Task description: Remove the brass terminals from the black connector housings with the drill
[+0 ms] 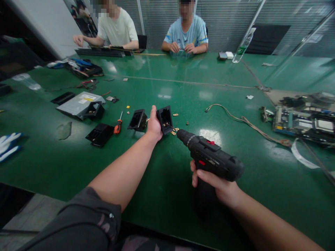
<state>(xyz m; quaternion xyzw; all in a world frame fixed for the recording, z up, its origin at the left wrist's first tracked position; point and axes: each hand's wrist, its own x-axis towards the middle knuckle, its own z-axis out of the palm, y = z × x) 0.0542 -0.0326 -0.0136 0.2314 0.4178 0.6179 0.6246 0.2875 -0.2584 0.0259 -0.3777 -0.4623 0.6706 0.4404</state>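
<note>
My right hand (213, 179) is wrapped round the grip of a black cordless drill (213, 157), whose chuck points left toward a black plastic housing (165, 120). My left hand (155, 124) holds that housing from its left side, with the open face turned up toward me; small brass parts show inside it. Small brass plates (173, 132) lie at its lower right corner, near the drill's tip. A second black housing (138, 120) rests just left of my left hand. Farther left are an orange screwdriver (117, 126) and a flat black part (99, 135).
A silver drive box (80, 104) lies at the left, a glove (9, 144) at the far left edge. A cable (243, 120) runs toward circuit boards (305, 122) on the right. A bottle (244, 46) stands at the back. Two people sit across the green table (162, 170).
</note>
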